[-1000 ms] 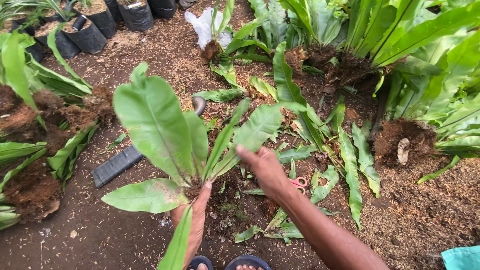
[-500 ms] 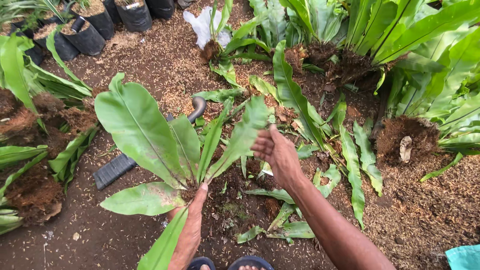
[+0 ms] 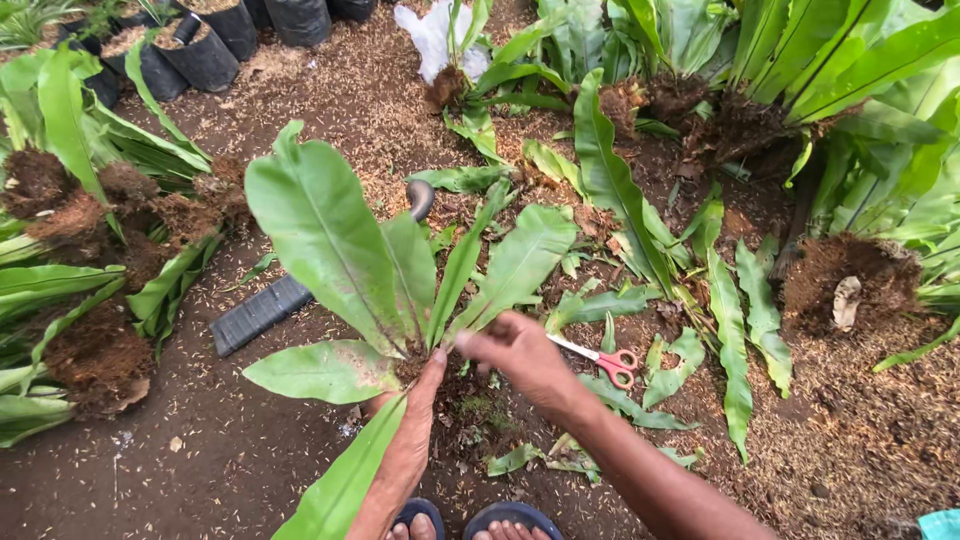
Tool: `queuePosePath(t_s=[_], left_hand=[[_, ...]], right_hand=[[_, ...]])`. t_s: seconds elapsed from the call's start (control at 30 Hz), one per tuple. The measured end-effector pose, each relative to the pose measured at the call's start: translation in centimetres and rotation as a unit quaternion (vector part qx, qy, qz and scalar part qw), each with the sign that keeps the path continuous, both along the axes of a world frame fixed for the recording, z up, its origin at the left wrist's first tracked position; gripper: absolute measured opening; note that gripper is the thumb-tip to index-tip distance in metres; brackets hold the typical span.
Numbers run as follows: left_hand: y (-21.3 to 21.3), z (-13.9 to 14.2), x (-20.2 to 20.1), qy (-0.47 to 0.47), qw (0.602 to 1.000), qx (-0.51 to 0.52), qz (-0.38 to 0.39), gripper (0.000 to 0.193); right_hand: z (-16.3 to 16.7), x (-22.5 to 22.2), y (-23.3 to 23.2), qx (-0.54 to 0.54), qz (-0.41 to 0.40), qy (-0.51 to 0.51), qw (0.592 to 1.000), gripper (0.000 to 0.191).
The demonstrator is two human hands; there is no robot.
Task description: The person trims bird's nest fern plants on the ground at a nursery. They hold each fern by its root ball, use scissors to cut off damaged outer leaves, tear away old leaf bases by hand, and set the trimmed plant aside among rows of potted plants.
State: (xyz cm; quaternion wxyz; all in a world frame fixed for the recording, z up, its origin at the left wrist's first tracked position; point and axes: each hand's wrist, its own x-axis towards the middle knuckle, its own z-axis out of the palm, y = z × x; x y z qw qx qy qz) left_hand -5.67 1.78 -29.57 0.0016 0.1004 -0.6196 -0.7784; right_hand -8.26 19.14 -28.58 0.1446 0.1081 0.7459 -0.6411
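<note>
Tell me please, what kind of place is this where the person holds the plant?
Probably an outdoor plant nursery or garden work area. Black grow bags filled with soil stand at the top left, uprooted ferns with bare root clumps lie on the husk-strewn ground, and red-handled scissors lie among cut leaves.

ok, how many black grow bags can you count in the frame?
5 at least, all along the top edge: two at top left, then three cut by the frame; more may be hidden.
</note>
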Motion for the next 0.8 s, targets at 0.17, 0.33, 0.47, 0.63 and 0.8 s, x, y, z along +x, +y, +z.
queuePosePath(t_s=[0.17, 0.33, 0.47, 0.63, 0.8], left_hand=[[0.7, -0.6, 0.2, 0.013, 1.000, 0.011, 0.004, 0.043], [0.3, -1.5, 0.2, 0.002, 1.000, 0.007, 0.007, 0.043], [0.1, -1.9, 0.6, -0.080, 0.995, -0.058, -0.019, 0.038], [0.3, -1.8, 0.9, -0.027, 0.998, 0.052, -0.032, 0.042], [0.3, -1.0, 0.8, -0.032, 0.994, 0.071, -0.077, 0.042]], right_hand=[[-2.1, 0.0, -1.4, -0.059, -0.056, -0.034, 0.996, 0.050], [-2.8, 0.1, -1.2, -0.178, -0.085, -0.056, 0.979, 0.040], [-3.3, 0.6, -2.1, -0.140, -0.066, -0.025, 0.988, 0.036], [-4.0, 0.7, -1.9, -0.157, -0.087, -0.021, 0.984, 0.031], [-3.5, 0.6, -1.6, -0.129, -0.099, -0.018, 0.986, 0.038]])
